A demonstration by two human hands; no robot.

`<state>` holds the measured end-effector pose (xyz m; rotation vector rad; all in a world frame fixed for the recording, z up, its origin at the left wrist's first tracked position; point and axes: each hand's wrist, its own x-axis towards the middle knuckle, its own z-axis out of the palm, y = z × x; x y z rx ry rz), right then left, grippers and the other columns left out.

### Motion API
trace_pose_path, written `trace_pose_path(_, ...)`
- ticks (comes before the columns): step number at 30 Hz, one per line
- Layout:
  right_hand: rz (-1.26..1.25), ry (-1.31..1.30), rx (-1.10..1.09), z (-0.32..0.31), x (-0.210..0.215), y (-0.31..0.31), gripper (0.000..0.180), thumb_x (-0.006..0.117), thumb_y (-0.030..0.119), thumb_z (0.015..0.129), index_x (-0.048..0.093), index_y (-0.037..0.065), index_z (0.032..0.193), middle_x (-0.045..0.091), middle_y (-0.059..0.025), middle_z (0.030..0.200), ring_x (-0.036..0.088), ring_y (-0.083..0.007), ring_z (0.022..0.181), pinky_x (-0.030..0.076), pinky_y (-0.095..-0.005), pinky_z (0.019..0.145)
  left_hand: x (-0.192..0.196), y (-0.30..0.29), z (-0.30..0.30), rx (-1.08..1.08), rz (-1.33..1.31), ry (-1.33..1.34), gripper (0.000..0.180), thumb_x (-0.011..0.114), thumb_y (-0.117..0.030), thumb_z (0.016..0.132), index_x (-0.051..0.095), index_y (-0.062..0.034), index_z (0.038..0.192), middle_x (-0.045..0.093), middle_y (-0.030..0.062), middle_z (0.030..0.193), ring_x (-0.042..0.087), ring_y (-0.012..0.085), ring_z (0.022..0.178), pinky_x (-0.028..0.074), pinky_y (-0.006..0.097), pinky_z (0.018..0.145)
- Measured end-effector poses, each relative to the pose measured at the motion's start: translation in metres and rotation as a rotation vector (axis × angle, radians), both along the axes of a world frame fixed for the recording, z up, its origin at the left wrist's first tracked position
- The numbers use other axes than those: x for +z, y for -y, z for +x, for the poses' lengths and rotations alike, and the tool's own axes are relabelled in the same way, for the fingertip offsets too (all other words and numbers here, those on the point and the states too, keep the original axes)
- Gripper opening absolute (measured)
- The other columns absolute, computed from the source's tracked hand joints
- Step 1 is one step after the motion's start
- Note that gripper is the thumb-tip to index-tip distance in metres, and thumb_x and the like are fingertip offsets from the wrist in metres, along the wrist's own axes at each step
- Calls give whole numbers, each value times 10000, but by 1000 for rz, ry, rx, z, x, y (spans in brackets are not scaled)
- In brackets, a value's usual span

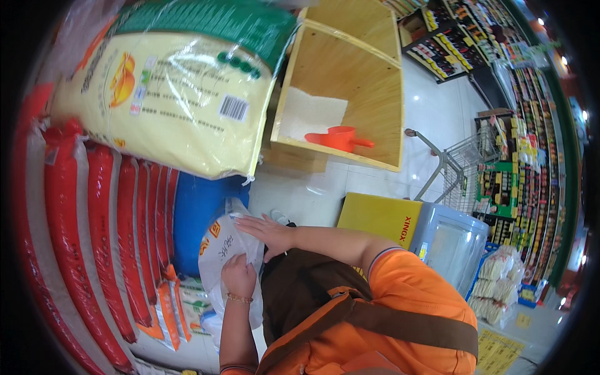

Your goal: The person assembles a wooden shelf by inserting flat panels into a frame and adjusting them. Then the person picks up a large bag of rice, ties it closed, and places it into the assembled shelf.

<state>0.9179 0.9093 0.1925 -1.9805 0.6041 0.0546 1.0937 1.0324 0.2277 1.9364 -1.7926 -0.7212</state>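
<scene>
About seven red sacks stand in a row at the left, one big yellow sack with a green top and a barcode label lying above them and one blue sack just beside them. One white bag with orange marks sits between the two hands: the left hand pinches its lower part with curled fingers, while the right hand lies flat and spread on its top. Farther right, one wooden bin holds white grain and one orange scoop, with one wire cart beyond.
</scene>
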Motion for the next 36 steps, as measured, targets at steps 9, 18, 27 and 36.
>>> trace_pose_path(9, 199, 282, 173, 67, -77, -19, 270, 710, 9, 618, 707, 71, 881, 656, -99, 1106, 551, -244, 1189, 119, -611, 1177, 42, -37, -11, 206, 221, 354, 722, 831, -258, 687, 496, -37, 1287, 534, 164, 1259, 503, 359, 1196, 324, 609, 1034)
trace_pose_path(18, 346, 357, 13, 60, -91, -30, 397, 692, -14, 663, 645, 36, 1054, 636, -105, 1189, 526, -235, 1241, 90, -553, 1202, 1, -115, -26, 708, 662, 199, 1092, 868, -162, 646, 204, 51, 1487, 587, 254, 1212, 546, 399, 1174, 400, 492, 970)
trace_pose_path(27, 433, 356, 152, 55, -46, -6, 785, 829, 280, 704, 485, 171, 1401, 420, -85, 1497, 286, -274, 1447, 25, -612, 1170, -24, -99, 5, 809, 284, -164, 150, 603, -37, 885, 663, 18, 1010, 677, 252, 896, 683, 399, 844, 517, 410, 694)
trace_pose_path(36, 43, 348, 122, 92, -84, -61, 403, 775, 73, 608, 657, 109, 992, 667, -62, 1063, 557, -246, 1206, 166, -588, 1160, -35, -78, 17, 605, 150, -256, 306, 678, -88, 856, 623, 0, 1145, 688, 203, 870, 682, 366, 834, 529, 385, 743)
